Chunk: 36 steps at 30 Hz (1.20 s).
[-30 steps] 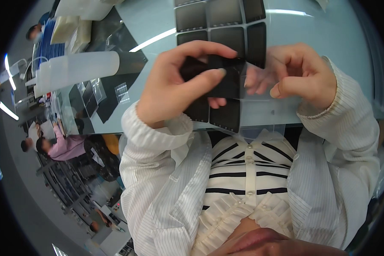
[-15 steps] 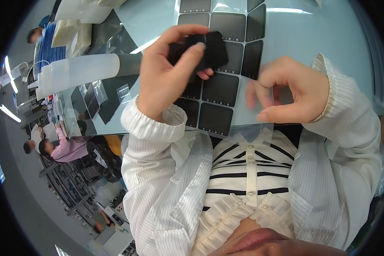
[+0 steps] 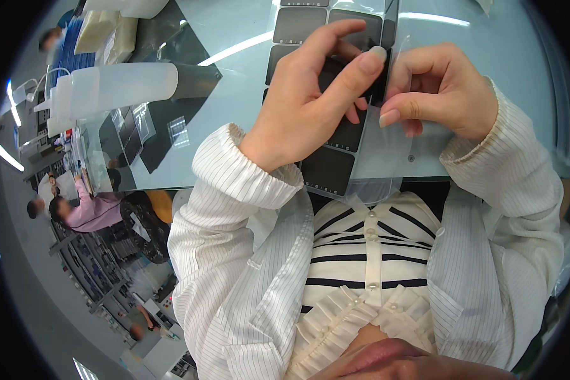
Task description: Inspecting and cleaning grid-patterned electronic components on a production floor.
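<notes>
Left hand (image 3: 320,95) over the upper middle of the worktop (image 3: 516,66), palm down, thumb and forefinger curved around a black card (image 3: 330,71); grip narrow, card partly hidden by the fingers. Card sits above a run of dark panels (image 3: 328,170), rounded corners, small pale marks along their lower edges. Panels lie in rows from the far side down to the near edge of the worktop, part of them under the hand.

Right hand (image 3: 434,92) just beside, to the right. Thumb and fingertips drawn close together at a clear film (image 3: 386,152); cannot tell whether the film is pinched. Film runs along the right of the panels and hangs past the near edge.

Left side of worktop: translucent bottle (image 3: 117,88), nozzle pointing left; pale packs (image 3: 95,31) near a blue stack (image 3: 73,54); small clear packet (image 3: 144,123) below the bottle.

Background, far left: co-worker in a pink top (image 3: 98,209).
</notes>
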Each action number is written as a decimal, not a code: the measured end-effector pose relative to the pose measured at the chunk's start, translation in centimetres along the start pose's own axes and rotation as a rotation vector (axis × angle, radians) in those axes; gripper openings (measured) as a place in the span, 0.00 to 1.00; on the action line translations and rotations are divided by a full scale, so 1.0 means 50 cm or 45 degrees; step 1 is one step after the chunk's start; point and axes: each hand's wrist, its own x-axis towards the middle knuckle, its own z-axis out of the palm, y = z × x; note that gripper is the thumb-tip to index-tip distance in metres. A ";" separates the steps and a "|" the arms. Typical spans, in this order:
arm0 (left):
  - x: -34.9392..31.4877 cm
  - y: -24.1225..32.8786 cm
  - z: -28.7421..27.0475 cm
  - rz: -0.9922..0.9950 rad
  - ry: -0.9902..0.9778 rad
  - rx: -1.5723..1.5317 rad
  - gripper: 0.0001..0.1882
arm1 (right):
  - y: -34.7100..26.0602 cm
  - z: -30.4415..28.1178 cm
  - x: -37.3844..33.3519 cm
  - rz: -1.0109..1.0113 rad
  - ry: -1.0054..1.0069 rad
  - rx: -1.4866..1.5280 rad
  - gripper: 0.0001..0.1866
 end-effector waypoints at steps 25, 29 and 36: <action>-0.021 0.045 -0.072 -0.281 -0.003 -0.267 0.11 | -0.005 0.000 -0.001 -0.058 0.044 0.054 0.04; -0.028 0.046 -0.068 -0.247 -0.002 -0.196 0.12 | -0.023 0.000 -0.006 0.073 -0.051 0.063 0.11; -0.026 0.051 -0.084 -0.321 -0.072 -0.219 0.07 | -0.024 -0.015 -0.009 0.061 0.031 0.243 0.09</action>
